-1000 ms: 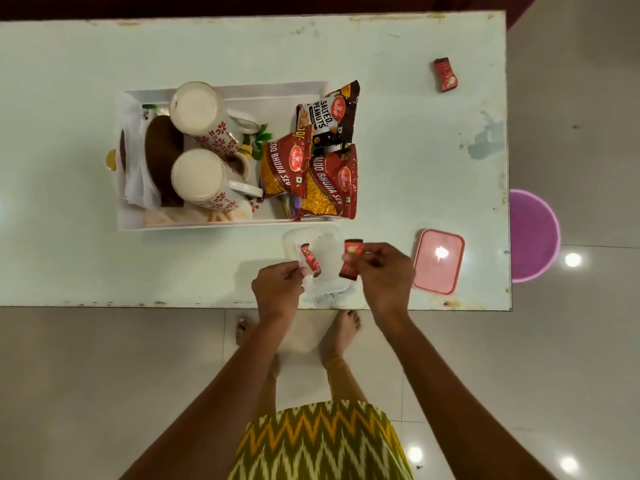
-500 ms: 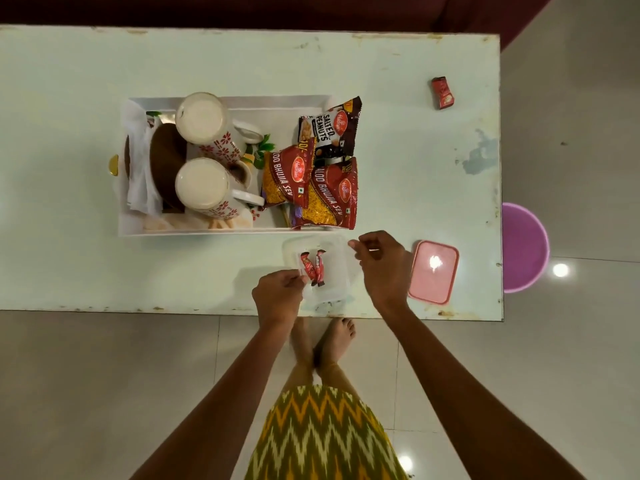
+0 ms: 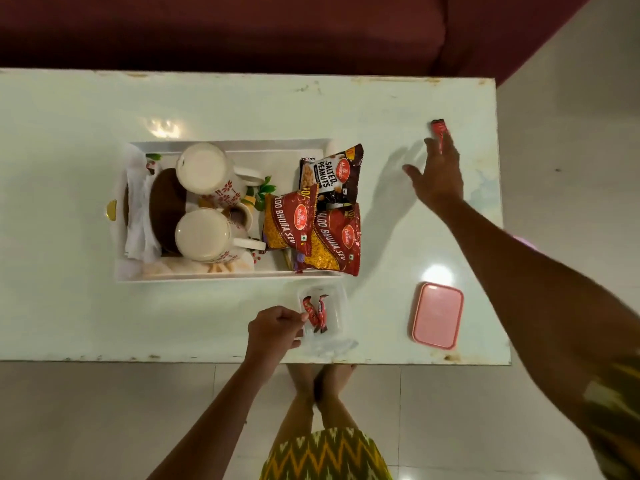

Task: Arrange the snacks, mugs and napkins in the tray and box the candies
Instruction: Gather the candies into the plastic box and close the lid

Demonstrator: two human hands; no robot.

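head view: red candy (image 3: 438,128) at right hand (image 3: 437,178) fingers' (image 3: 446,147) tips

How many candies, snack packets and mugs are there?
Candies: 3, two in the clear box, one by the right hand.
Snack packets: 3.
Mugs: 2.
Total: 8

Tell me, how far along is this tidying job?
Mostly done: mugs, napkins and snack packets sit in the tray, and two candies lie in the clear box. The right hand reaches the last candy; the pink lid is still off.
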